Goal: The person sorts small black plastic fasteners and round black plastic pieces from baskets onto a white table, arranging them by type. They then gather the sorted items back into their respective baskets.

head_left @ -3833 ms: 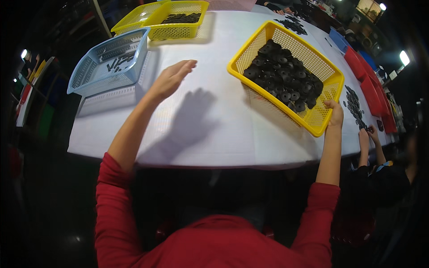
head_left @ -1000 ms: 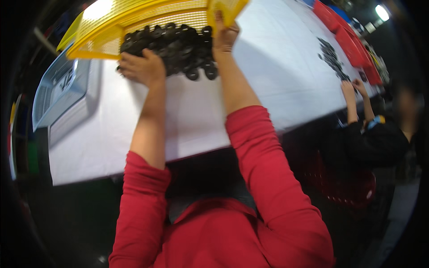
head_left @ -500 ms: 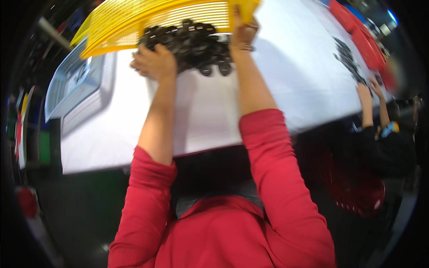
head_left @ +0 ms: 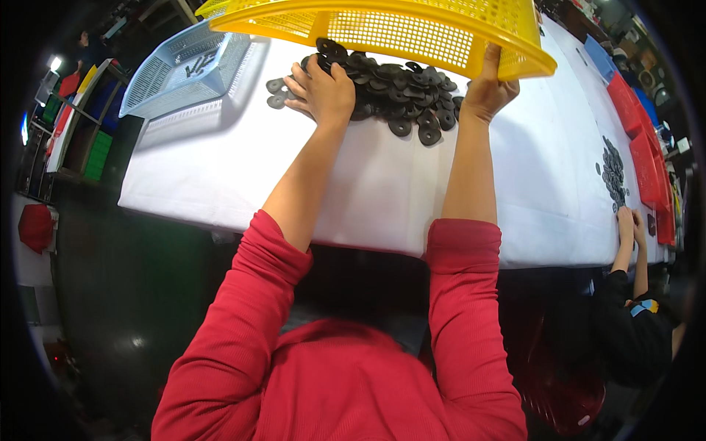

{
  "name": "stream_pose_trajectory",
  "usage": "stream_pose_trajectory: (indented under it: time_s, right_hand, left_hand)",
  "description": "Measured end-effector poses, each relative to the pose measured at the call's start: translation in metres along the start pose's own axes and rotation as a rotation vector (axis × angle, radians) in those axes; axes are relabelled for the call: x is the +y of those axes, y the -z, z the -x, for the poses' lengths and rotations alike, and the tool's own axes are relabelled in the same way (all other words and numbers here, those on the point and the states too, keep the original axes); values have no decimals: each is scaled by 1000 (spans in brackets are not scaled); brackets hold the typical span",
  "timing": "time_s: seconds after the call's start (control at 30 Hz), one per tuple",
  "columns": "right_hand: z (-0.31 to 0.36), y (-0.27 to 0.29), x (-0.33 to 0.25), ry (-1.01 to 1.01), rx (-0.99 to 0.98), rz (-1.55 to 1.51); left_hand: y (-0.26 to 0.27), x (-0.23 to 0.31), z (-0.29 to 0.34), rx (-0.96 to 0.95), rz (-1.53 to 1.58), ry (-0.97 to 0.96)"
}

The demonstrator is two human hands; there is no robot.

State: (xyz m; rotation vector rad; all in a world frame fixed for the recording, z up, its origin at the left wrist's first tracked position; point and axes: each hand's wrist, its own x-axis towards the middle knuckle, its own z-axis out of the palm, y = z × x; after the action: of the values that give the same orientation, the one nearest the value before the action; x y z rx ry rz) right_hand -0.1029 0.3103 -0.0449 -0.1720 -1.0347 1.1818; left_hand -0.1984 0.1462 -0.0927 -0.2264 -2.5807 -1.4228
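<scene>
Your right grip (head_left: 489, 92) clamps the tilted yellow basket (head_left: 397, 29), now higher; your left grip (head_left: 320, 92), open-palmed, hides some black washers (head_left: 397, 110).

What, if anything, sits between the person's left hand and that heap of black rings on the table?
Nothing visible. The left hand already rests on the heap of black rings lying on the white table. The right hand grips the rim of the tilted yellow basket, which is raised above the heap rather than between hand and rings.
</scene>
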Motion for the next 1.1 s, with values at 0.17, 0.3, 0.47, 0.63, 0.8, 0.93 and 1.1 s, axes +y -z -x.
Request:
stream_pose_trajectory:
  time_s: [0.17,0.3,0.47,0.63,0.8,0.93,1.1]
  right_hand:
    - [-5,6,-25,-68,85,6]
    - [-17,20,-75,24,52,59]
    - [18,68,-190,-308,-200,296]
    - [120,125,-299,-615,-402,390]
    - [198,176,-327,-724,-638,729]
    - [233,218,-298,-942,-906,1036]
    - [257,239,-247,-955,-862,1247]
  left_hand:
    - [24,7,7,-69,-55,35]
    - [77,0,5,-157,14,7]
    - [207,-17,60,-295,853,-439]
    - [335,-95,169,-834,1496,-243]
    - [354,-157,241,-777,976,120]
    - [305,-183,267,-788,571,334]
    - [243,-227,250,-769,546,359]
